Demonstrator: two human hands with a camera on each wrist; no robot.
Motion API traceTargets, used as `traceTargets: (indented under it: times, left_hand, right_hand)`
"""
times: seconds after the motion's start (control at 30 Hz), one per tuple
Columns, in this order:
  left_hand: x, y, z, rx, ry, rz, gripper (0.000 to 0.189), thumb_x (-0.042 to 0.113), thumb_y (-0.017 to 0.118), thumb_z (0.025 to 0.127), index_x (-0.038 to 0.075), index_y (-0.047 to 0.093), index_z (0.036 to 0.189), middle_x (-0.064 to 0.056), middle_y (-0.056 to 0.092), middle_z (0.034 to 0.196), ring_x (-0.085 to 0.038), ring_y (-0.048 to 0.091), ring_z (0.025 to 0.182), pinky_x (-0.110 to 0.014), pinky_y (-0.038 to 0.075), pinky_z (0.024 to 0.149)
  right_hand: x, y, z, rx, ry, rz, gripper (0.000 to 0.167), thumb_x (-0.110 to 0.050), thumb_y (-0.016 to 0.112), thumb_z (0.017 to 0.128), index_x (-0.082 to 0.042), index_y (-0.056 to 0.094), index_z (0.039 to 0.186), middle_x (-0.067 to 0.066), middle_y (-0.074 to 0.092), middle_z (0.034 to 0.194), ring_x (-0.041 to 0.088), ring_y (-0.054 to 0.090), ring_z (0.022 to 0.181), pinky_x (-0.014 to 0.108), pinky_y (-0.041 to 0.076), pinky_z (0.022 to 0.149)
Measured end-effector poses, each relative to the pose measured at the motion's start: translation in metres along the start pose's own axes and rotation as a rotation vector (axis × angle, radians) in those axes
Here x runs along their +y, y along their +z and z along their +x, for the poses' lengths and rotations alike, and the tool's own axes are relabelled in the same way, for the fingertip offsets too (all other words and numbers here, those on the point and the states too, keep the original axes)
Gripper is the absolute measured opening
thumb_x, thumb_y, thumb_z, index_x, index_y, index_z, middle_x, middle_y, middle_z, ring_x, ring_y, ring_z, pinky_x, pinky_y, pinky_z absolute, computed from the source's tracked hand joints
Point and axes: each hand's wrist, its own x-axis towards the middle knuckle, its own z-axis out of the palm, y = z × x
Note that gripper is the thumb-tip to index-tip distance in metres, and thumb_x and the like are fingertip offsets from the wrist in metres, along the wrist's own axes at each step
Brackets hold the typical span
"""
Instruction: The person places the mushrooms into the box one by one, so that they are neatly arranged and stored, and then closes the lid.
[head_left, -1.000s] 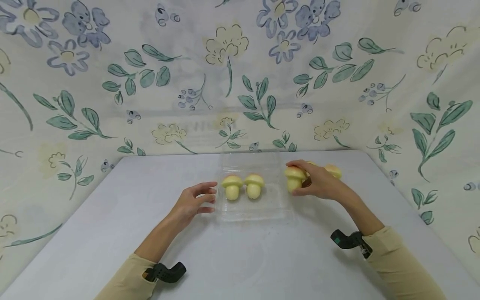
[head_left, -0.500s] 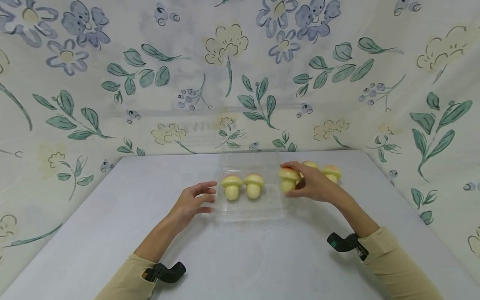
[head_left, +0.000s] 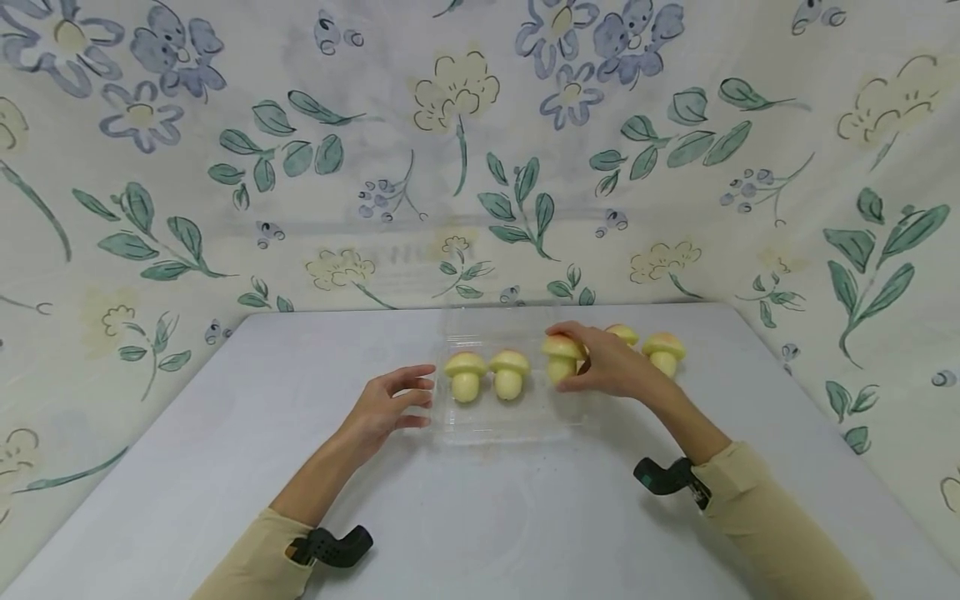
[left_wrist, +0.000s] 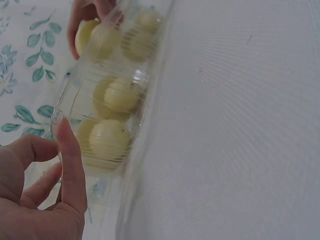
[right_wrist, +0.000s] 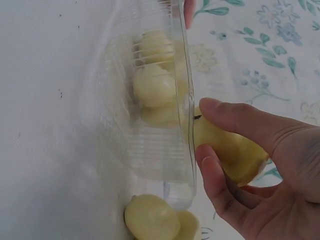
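A clear plastic box (head_left: 495,425) holds two yellow mushrooms with pink-tinged caps, the left mushroom (head_left: 466,385) and the middle mushroom (head_left: 509,383), standing side by side. My right hand (head_left: 611,362) pinches a third mushroom (head_left: 561,358) between thumb and fingers. It is over the right part of the box; the right wrist view shows the mushroom (right_wrist: 220,145) at the rim, its cap toward the palm. At the box's left side is my left hand (head_left: 386,408), its fingers loosely bent; in the left wrist view a fingertip (left_wrist: 65,130) touches the rim.
Right of the box, two more mushrooms stand on the white table (head_left: 480,517): a rear mushroom (head_left: 622,333), partly behind my right hand, and a right mushroom (head_left: 664,354). The box's raised clear lid (head_left: 498,321) lies toward the back. A floral cloth (head_left: 420,167) hangs behind.
My right hand has carried the mushroom leftward, from beside the box to over its right part. The mushrooms behind that hand have come more into view. My left hand has stayed put.
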Motion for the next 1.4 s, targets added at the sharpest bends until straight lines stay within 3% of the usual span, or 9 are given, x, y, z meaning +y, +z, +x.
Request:
traceTargets:
  times: [0.13,0.33,0.47,0.9,1.13,1.27,1.4]
  left_hand:
    - [0.0,0.001,0.0,0.003,-0.007,-0.002,0.049,0.006,0.06,0.094,0.005,0.049,0.142,-0.01,0.054,0.119,-0.014,0.059,0.092,-0.025,0.06,0.072]
    - [0.0,0.001,0.0,0.004,-0.012,-0.003,0.048,0.008,0.061,0.094,0.006,0.05,0.141,-0.012,0.053,0.122,-0.014,0.059,0.093,-0.024,0.06,0.073]
    - [0.0,0.001,-0.001,0.002,-0.009,-0.001,0.049,0.008,0.061,0.094,0.007,0.05,0.142,-0.014,0.053,0.124,-0.015,0.059,0.094,-0.025,0.06,0.073]
    - [0.001,0.001,-0.001,-0.002,-0.006,-0.001,0.05,0.008,0.061,0.094,0.005,0.049,0.142,-0.013,0.053,0.123,-0.015,0.059,0.094,-0.024,0.06,0.073]
    - [0.001,0.001,0.0,0.006,-0.005,-0.014,0.05,0.006,0.061,0.093,0.005,0.05,0.141,-0.01,0.054,0.119,-0.014,0.06,0.092,-0.025,0.061,0.071]
    - [0.0,0.001,0.0,0.003,-0.006,-0.017,0.05,0.005,0.062,0.093,0.005,0.05,0.141,-0.009,0.054,0.119,-0.014,0.06,0.092,-0.025,0.061,0.071]
    - [0.0,0.001,0.0,0.004,-0.01,-0.017,0.05,0.005,0.061,0.092,0.005,0.05,0.141,-0.009,0.054,0.119,-0.014,0.06,0.092,-0.025,0.061,0.071]
  right_hand:
    - [-0.003,0.005,0.007,-0.033,0.026,-0.019,0.073,-0.025,0.083,0.079,-0.012,0.047,0.141,0.008,0.062,0.129,0.021,0.06,0.091,0.034,0.052,0.081]
    - [-0.005,0.009,0.018,-0.09,0.096,-0.049,0.074,-0.026,0.083,0.078,-0.015,0.046,0.141,0.007,0.059,0.136,0.026,0.057,0.117,0.046,0.047,0.103]
    - [-0.008,0.01,0.023,-0.108,0.115,-0.064,0.075,-0.027,0.083,0.078,-0.015,0.045,0.142,0.009,0.057,0.14,0.03,0.056,0.123,0.048,0.044,0.107]
    - [-0.021,0.013,0.033,-0.151,0.209,-0.141,0.074,-0.027,0.083,0.078,-0.014,0.046,0.141,0.009,0.056,0.14,0.03,0.055,0.123,0.047,0.046,0.102]
    - [-0.025,0.013,0.035,-0.168,0.226,-0.154,0.075,-0.026,0.082,0.079,-0.014,0.044,0.143,0.01,0.057,0.138,0.024,0.062,0.105,0.041,0.049,0.094]
    - [-0.027,0.013,0.034,-0.163,0.218,-0.175,0.074,-0.025,0.082,0.08,-0.015,0.045,0.143,0.012,0.057,0.137,0.029,0.057,0.114,0.043,0.048,0.095]
    - [-0.027,0.013,0.033,-0.153,0.23,-0.168,0.072,-0.021,0.08,0.081,-0.016,0.045,0.144,0.015,0.058,0.131,0.026,0.058,0.104,0.035,0.05,0.083]
